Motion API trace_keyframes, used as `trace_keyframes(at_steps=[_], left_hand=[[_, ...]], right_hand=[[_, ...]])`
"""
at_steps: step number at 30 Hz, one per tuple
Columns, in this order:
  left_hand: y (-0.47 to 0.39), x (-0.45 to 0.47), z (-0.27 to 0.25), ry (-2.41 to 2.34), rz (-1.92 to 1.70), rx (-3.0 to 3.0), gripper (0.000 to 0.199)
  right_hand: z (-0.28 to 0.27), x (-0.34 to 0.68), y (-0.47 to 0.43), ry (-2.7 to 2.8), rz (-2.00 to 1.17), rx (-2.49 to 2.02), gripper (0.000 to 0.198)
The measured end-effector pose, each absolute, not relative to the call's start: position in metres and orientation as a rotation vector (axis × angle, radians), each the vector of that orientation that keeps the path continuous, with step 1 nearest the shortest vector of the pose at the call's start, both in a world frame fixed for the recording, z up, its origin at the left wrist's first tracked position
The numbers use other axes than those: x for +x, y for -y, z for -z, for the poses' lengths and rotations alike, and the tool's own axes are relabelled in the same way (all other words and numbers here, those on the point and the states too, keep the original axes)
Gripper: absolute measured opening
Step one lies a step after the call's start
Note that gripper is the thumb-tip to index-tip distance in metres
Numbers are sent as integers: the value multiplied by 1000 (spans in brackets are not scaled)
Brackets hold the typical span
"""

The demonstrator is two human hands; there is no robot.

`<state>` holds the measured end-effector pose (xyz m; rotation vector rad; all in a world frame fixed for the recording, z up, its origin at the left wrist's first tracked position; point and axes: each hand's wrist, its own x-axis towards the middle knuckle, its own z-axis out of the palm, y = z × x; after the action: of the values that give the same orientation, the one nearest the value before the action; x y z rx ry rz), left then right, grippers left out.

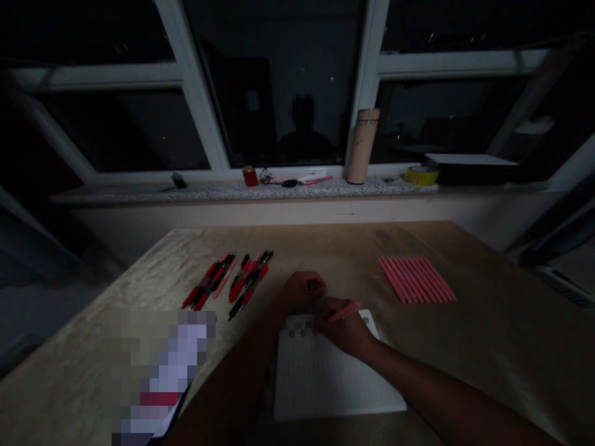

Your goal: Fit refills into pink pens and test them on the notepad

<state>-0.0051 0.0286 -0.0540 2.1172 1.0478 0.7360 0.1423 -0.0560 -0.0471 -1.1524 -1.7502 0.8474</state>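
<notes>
My right hand [341, 328] is closed around a pink pen [346, 311], over the top of a lined sheet of paper [334, 384]. Several small dark round scribbles show along the sheet's upper edge, partly covered by this hand. My left hand [301, 290] is just beyond the sheet's top edge, its fingers curled in a pinch close to my right fingers. Whatever sits between the left fingertips is too small and dark to make out. The pen's tip is hidden by my right hand.
Pink pens [417, 279] lie in a neat row at right. Red and black pens [209, 282] lie in two groups at left. A pixelated device [171, 365] is at front left. A cylindrical flask [364, 145] and yellow tape roll [421, 176] stand on the windowsill [209, 192].
</notes>
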Motion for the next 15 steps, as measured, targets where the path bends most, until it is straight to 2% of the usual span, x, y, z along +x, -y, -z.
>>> trace_keyframes(at_steps=[7,15], left_hand=[[-28,-5,57,-1053,-759,2087,21],[-27,-4,42,-983,-809,1902,28]], right_hand=[[51,145,53,1663,-876,-1157,22],[41,152,40,1229,-1305,-1068,37]])
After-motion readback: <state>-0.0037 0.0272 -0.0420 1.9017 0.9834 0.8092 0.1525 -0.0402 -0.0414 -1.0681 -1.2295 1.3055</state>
